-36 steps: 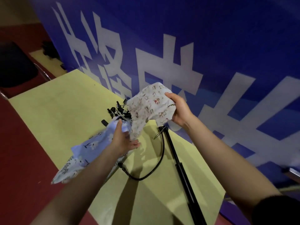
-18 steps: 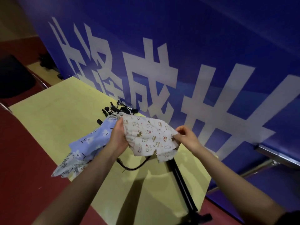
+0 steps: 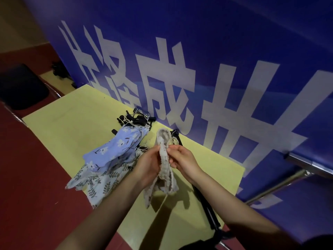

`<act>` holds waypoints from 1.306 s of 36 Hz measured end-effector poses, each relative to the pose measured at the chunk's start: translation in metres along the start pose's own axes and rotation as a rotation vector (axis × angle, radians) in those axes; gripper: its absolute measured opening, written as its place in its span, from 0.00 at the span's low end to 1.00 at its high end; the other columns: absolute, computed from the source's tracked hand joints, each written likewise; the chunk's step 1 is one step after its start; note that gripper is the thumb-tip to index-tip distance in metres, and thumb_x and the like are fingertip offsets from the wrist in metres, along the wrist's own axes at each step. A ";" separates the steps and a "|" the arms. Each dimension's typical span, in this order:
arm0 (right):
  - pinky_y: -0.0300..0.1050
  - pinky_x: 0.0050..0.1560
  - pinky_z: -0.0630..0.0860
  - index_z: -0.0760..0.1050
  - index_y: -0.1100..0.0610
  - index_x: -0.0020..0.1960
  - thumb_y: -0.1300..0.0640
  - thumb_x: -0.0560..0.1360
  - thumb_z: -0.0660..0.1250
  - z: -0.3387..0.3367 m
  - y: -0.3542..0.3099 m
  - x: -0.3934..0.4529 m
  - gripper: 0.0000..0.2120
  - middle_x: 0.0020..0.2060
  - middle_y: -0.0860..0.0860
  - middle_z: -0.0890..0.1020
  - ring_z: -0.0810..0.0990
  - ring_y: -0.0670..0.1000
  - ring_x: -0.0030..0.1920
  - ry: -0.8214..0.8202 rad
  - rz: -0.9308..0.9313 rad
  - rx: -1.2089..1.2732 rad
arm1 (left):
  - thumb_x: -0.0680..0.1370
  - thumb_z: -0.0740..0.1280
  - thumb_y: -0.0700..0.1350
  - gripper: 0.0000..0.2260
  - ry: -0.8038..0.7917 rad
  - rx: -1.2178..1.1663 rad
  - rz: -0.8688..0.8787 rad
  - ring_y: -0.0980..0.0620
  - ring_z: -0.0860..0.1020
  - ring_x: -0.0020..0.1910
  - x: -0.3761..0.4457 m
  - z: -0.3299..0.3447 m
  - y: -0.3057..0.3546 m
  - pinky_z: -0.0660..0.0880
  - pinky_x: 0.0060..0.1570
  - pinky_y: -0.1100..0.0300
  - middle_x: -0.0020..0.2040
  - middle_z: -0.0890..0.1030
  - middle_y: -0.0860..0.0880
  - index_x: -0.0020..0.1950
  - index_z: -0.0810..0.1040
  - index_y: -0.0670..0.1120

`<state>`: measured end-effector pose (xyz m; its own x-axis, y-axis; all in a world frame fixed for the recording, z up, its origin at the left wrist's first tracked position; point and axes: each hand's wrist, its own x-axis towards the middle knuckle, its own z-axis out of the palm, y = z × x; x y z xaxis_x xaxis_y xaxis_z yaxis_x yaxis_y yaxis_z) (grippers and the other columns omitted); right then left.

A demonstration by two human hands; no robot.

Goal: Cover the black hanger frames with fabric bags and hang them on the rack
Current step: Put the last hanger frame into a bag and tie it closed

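Note:
A white printed fabric bag point(image 3: 164, 156), bunched up with its drawstring mouth pointing away from me, hangs between both hands above the yellow table point(image 3: 72, 127). My left hand point(image 3: 147, 165) grips the bag's left side and my right hand point(image 3: 182, 159) pinches its right edge. To the left lie a blue floral bag point(image 3: 115, 148) and a white leaf-print bag point(image 3: 97, 181). Black hanger frames point(image 3: 137, 120) with clips sit piled behind them near the wall. A black rack pole point(image 3: 207, 206) lies along the table's right side, partly hidden by my right arm.
A blue banner with large white characters point(image 3: 180, 69) stands right behind the table. The floor point(image 3: 27, 177) to the left is red. A dark chair seat point(image 3: 19, 87) sits at far left. A metal rail point(image 3: 306, 165) runs at right.
The white bag, spread flat between my hands half a second ago, is now gathered into a narrow bunch. My hands have come close together, and the view has tilted.

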<state>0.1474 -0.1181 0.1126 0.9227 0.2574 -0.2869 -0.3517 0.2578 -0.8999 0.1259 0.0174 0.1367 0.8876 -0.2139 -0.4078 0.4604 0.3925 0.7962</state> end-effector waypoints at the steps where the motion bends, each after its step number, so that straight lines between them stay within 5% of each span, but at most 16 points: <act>1: 0.36 0.25 0.64 0.74 0.61 0.47 0.60 0.79 0.66 0.000 0.001 0.000 0.05 0.27 0.52 0.72 0.67 0.47 0.27 -0.016 0.018 -0.023 | 0.82 0.53 0.47 0.19 0.019 -0.007 -0.005 0.41 0.79 0.42 -0.002 0.000 -0.001 0.74 0.48 0.50 0.42 0.79 0.37 0.59 0.75 0.34; 6: 0.39 0.29 0.65 0.74 0.58 0.38 0.55 0.76 0.69 -0.001 0.001 0.006 0.10 0.27 0.50 0.74 0.68 0.47 0.27 -0.038 0.117 -0.323 | 0.82 0.51 0.44 0.20 0.116 -0.053 -0.030 0.39 0.79 0.53 -0.006 -0.008 0.002 0.75 0.54 0.47 0.55 0.81 0.36 0.61 0.77 0.35; 9: 0.42 0.32 0.70 0.71 0.58 0.38 0.59 0.78 0.64 -0.003 -0.003 0.014 0.11 0.28 0.52 0.73 0.70 0.50 0.27 -0.013 0.161 -0.251 | 0.82 0.53 0.43 0.17 0.209 -0.043 0.003 0.40 0.79 0.51 -0.010 -0.023 0.006 0.76 0.47 0.52 0.49 0.83 0.39 0.56 0.79 0.37; 15: 0.46 0.37 0.71 0.77 0.64 0.50 0.59 0.76 0.62 -0.014 -0.008 0.036 0.09 0.37 0.58 0.75 0.73 0.54 0.34 0.041 0.184 -0.164 | 0.81 0.59 0.54 0.20 0.376 -0.094 0.059 0.43 0.82 0.50 -0.032 -0.068 0.016 0.80 0.44 0.52 0.55 0.83 0.41 0.61 0.78 0.41; 21: 0.42 0.33 0.71 0.75 0.59 0.44 0.58 0.79 0.64 -0.001 0.011 0.047 0.07 0.29 0.54 0.74 0.71 0.50 0.29 -0.012 0.232 -0.371 | 0.81 0.60 0.48 0.12 0.380 -0.051 0.081 0.47 0.83 0.37 -0.062 -0.102 0.021 0.78 0.32 0.59 0.44 0.84 0.43 0.51 0.80 0.42; 25: 0.42 0.31 0.62 0.71 0.56 0.37 0.59 0.79 0.64 0.021 0.034 0.057 0.11 0.25 0.50 0.69 0.65 0.48 0.26 -0.093 0.308 -0.296 | 0.82 0.59 0.49 0.15 0.424 -0.055 0.108 0.43 0.83 0.46 -0.079 -0.115 0.018 0.80 0.42 0.55 0.50 0.84 0.40 0.54 0.80 0.40; 29: 0.37 0.25 0.60 0.72 0.57 0.36 0.56 0.81 0.60 0.035 0.063 0.075 0.14 0.28 0.51 0.71 0.68 0.47 0.25 -0.105 0.381 -0.345 | 0.80 0.63 0.51 0.20 0.685 -0.091 0.135 0.37 0.80 0.54 -0.093 -0.125 0.010 0.76 0.54 0.46 0.59 0.80 0.35 0.62 0.77 0.36; 33: 0.36 0.22 0.64 0.76 0.61 0.38 0.60 0.79 0.60 0.037 0.095 0.098 0.13 0.27 0.54 0.76 0.73 0.49 0.23 -0.077 0.448 -0.587 | 0.78 0.67 0.49 0.11 0.909 -0.186 0.236 0.44 0.83 0.43 -0.103 -0.137 0.013 0.78 0.45 0.51 0.49 0.84 0.40 0.51 0.80 0.43; 38: 0.45 0.39 0.74 0.75 0.60 0.31 0.62 0.76 0.62 0.028 0.125 0.122 0.15 0.31 0.60 0.81 0.78 0.57 0.32 -0.147 0.328 -1.034 | 0.79 0.66 0.48 0.09 0.927 -0.142 0.281 0.50 0.83 0.38 -0.103 -0.152 0.018 0.75 0.40 0.57 0.38 0.84 0.47 0.44 0.81 0.45; 41: 0.47 0.51 0.76 0.80 0.62 0.43 0.59 0.76 0.63 0.026 0.136 0.131 0.09 0.44 0.62 0.84 0.82 0.60 0.49 -0.175 0.265 -1.203 | 0.79 0.66 0.46 0.09 0.966 -0.150 0.286 0.51 0.82 0.37 -0.097 -0.162 0.018 0.75 0.39 0.58 0.38 0.83 0.47 0.43 0.81 0.44; 44: 0.43 0.50 0.71 0.80 0.60 0.52 0.59 0.75 0.65 0.038 0.140 0.131 0.08 0.50 0.58 0.83 0.79 0.59 0.54 -0.226 0.166 -1.297 | 0.80 0.65 0.46 0.09 0.979 -0.146 0.256 0.52 0.83 0.37 -0.089 -0.171 0.014 0.77 0.42 0.58 0.42 0.83 0.45 0.44 0.81 0.43; 47: 0.49 0.48 0.73 0.78 0.60 0.49 0.60 0.73 0.63 0.049 0.149 0.133 0.08 0.47 0.59 0.81 0.79 0.61 0.51 -0.361 -0.056 -1.387 | 0.80 0.64 0.47 0.10 0.985 -0.144 0.200 0.47 0.82 0.41 -0.078 -0.181 0.009 0.78 0.46 0.52 0.43 0.83 0.43 0.46 0.80 0.42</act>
<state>0.2098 0.0004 -0.0438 0.7664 0.5497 -0.3323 0.3126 -0.7712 -0.5546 0.0630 0.1992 0.0951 0.5325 0.6744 -0.5114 0.2416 0.4580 0.8555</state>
